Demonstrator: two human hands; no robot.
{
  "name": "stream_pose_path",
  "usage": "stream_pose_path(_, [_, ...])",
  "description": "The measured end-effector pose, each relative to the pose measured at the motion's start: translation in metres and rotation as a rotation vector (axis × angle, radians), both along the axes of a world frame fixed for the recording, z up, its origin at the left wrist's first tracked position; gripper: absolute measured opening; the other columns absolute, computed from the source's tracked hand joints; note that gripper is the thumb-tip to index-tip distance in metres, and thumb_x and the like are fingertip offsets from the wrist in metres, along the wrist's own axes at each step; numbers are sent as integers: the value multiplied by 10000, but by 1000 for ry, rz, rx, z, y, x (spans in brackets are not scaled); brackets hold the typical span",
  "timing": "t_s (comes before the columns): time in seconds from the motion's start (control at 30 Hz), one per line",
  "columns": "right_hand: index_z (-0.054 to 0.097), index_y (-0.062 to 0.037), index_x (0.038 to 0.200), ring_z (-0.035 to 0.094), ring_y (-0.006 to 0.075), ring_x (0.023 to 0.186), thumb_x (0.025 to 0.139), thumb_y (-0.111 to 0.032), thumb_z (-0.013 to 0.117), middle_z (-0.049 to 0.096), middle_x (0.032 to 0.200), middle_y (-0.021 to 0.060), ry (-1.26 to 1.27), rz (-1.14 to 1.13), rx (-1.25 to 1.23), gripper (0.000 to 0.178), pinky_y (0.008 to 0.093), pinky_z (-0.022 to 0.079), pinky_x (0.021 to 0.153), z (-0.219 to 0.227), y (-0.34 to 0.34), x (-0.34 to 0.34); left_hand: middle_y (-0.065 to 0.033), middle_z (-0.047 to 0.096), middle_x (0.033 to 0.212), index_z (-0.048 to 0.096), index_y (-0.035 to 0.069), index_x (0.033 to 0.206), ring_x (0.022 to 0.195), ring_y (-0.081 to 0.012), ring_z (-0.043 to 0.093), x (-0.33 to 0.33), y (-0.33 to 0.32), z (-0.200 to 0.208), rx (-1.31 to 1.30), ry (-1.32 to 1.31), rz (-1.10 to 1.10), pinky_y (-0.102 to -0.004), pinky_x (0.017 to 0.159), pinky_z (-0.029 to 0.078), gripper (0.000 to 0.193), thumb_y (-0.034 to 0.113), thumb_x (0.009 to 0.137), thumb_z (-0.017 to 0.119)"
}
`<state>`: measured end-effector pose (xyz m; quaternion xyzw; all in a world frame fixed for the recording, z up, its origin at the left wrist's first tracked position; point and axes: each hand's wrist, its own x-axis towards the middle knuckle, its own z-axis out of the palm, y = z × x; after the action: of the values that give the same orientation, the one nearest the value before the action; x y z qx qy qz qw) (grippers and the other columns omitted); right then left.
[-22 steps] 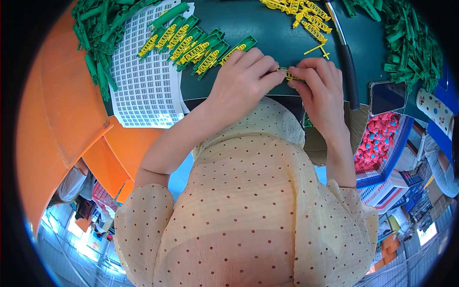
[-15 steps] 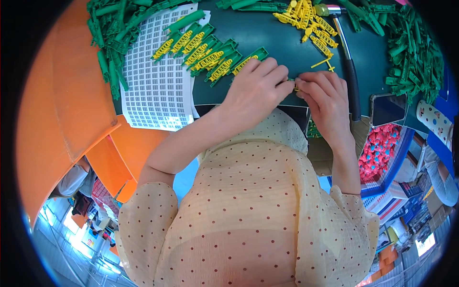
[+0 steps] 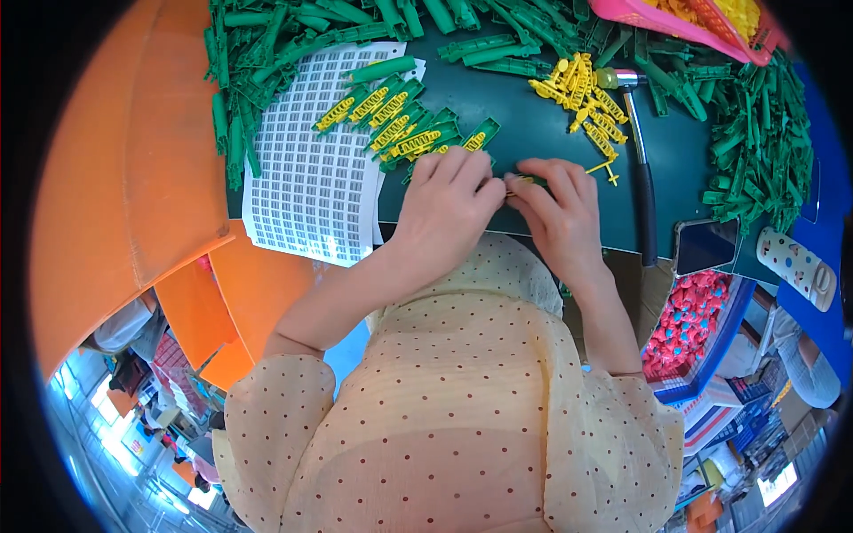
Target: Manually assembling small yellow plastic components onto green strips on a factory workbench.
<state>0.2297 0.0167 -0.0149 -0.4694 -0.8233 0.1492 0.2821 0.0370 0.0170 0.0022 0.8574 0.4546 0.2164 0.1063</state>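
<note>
My left hand (image 3: 449, 204) and my right hand (image 3: 562, 213) meet at the table's near edge, fingertips pinched together. Between them is a small yellow and green plastic piece (image 3: 528, 179), mostly covered by the fingers. Just beyond my left hand lies a group of green plastic casings with yellow ribbed inserts (image 3: 391, 131), set out in slanting rows. Past my right hand is a small heap of loose yellow ribbed parts (image 3: 582, 98).
A hammer (image 3: 646, 191) with a black handle lies right of my right hand, beside a phone (image 3: 706, 246). Printed white sheets (image 3: 302, 169) rest at the left. Green parts pile up at the far left (image 3: 240, 107) and right (image 3: 764, 151). A pink basket (image 3: 684, 25) stands far right.
The view has shifted, bringing the pink basket into sight and moving the table contents lower. Both hands stay together at the small piece, the right fingers now more stretched over it.
</note>
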Motion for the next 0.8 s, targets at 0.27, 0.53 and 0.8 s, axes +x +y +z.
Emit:
stream_pose_path(0.27, [699,-91,1122,606,257,1035,815,-97,761,661,1125,57,-11,-73,112,314,371,452,857,8,51,12,-27,590,964,661,114,913,942,-244,556,-39,40,18,92,-94,131,-398,802,395,198,185,774,783])
stream_pose_path(0.53, [695,-110,1100,573,249,935,825,-88,730,619,962,29,-169,-146,195,279,398,445,835,-11,75,-4,-22,619,960,689,104,976,963,-240,573,-40,112,-12,241,-10,223,-390,828,436,225,148,776,782])
stream_pose_path(0.8, [639,-36,1151,641,172,940,910,30,666,645,1009,72,407,-239,28,251,299,519,830,21,54,14,-16,644,861,698,116,884,912,-253,594,-64,118,0,293,40,203,-403,798,435,124,148,785,765])
